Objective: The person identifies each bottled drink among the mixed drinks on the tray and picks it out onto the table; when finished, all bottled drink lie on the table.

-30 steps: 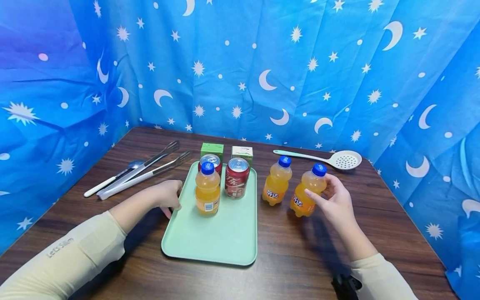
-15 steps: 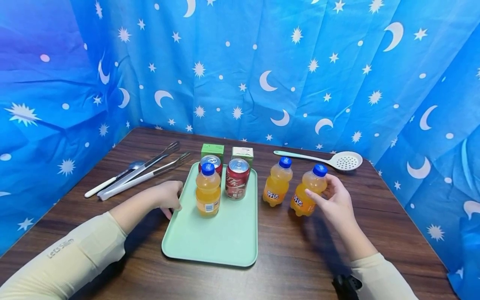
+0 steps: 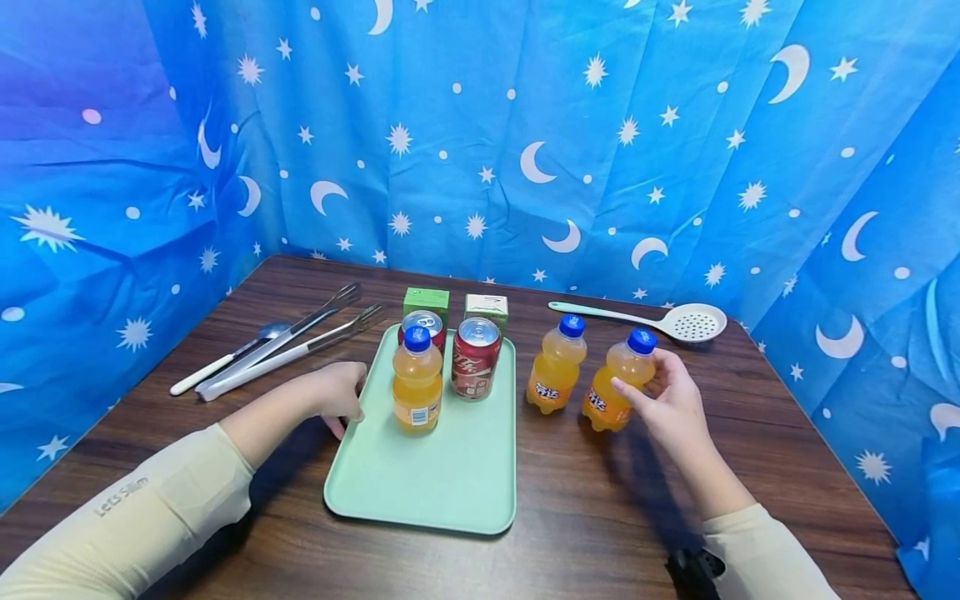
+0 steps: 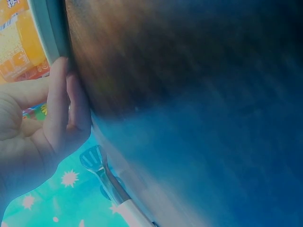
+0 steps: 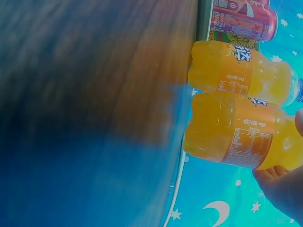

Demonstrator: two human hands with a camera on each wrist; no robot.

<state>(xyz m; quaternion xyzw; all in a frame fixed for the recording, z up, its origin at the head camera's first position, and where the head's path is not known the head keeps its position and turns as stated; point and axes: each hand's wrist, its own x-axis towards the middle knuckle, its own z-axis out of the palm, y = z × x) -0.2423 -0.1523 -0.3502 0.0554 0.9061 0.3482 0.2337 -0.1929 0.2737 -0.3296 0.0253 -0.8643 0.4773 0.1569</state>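
My left hand (image 3: 341, 396) pinches the left rim of a pale green tray (image 3: 442, 492); the left wrist view shows the fingers (image 4: 59, 101) bent against that rim. On the tray stand an orange soda bottle (image 3: 417, 387) with a blue cap and two red soda cans (image 3: 476, 362), one partly hidden behind the bottle. To the tray's right, my right hand (image 3: 671, 400) grips another orange soda bottle (image 3: 609, 400), thumb on its near side. Its base is at or near the tabletop. A third orange soda bottle (image 3: 557, 367) stands between it and the tray.
Two drink cartons, one green (image 3: 427, 300) and one white-topped (image 3: 486, 307), stand behind the cans. Metal tongs (image 3: 277, 354) and a light-handled utensil (image 3: 217, 367) lie at left. A skimmer (image 3: 690, 322) lies back right. A blue patterned curtain (image 3: 480, 150) surrounds the wooden table (image 3: 600, 533).
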